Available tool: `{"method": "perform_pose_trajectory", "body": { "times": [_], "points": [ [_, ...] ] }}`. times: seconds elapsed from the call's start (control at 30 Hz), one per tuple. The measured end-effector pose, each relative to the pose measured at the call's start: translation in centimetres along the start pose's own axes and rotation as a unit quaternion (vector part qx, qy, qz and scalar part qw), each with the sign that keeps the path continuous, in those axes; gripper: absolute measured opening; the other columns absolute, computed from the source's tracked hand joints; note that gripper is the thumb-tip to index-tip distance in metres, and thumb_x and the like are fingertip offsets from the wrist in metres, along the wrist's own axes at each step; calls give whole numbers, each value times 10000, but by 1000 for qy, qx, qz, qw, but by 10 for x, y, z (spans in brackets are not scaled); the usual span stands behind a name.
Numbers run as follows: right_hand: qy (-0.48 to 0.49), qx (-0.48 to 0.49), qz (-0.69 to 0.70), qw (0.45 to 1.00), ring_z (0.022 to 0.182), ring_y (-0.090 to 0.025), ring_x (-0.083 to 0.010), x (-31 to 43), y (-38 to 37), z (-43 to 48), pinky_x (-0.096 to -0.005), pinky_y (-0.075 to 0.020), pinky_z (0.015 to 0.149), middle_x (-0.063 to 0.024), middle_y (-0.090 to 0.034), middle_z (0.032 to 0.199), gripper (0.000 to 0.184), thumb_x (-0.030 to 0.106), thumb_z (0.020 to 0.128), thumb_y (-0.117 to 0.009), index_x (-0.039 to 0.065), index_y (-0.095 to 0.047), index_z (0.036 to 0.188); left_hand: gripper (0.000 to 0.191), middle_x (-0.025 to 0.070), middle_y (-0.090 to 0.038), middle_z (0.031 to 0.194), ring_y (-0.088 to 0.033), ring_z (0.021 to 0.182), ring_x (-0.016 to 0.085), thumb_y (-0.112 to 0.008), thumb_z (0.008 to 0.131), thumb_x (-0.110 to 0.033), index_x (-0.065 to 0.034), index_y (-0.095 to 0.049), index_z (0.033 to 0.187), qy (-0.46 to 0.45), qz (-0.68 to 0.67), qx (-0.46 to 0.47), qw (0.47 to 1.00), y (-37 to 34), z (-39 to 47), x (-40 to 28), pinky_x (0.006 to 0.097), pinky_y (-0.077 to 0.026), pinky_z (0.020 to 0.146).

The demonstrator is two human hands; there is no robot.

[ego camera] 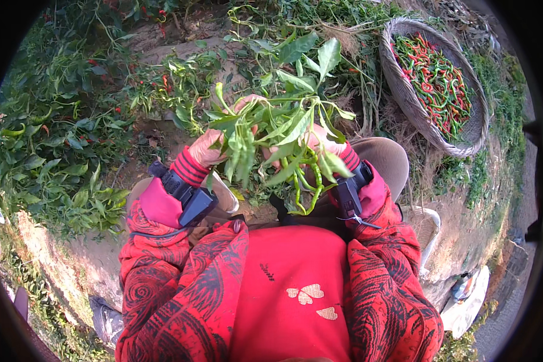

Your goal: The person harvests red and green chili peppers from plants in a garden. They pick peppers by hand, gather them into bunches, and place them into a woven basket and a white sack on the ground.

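Before my chest, both hands are at a leafy chili pepper plant (294, 122). My left hand (212, 142) is at the plant's left side, its fingers partly hidden by leaves. On the other side, my right hand (323, 140) is closed around stems, largely covered by foliage. Several long green chili peppers (316, 174) hang below my right hand. A woven basket (402, 95) at the upper right holds many red and green chili peppers (434, 86).
Uprooted-looking chili plants (72, 113) with red fruit are heaped at the left. Bare roots and stems (366, 99) lie beside the basket. A white bag (468, 301) is at the lower right, a dark plastic bag (106, 319) at the lower left.
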State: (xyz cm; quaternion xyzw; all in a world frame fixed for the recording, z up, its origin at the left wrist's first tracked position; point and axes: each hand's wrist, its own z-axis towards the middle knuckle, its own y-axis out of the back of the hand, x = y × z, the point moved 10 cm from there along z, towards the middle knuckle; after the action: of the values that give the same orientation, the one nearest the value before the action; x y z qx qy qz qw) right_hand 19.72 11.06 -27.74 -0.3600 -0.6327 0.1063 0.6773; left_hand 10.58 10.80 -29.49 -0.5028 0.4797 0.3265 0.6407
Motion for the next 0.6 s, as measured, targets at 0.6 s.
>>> {"method": "perform_pose_trajectory", "body": {
  "times": [0.6],
  "points": [
    [-186,-67,-84,977,473,-465,-32,-32,24,-83,-195,-332,408,31,-606,665,198,228,825,-594,51,-672,789,527,170,-608,1108,-603,971,324,-653,769,-177,-36,-514,1257,-62,486,214,845,-8,-3,47,352,-454,880]
  ]
}}
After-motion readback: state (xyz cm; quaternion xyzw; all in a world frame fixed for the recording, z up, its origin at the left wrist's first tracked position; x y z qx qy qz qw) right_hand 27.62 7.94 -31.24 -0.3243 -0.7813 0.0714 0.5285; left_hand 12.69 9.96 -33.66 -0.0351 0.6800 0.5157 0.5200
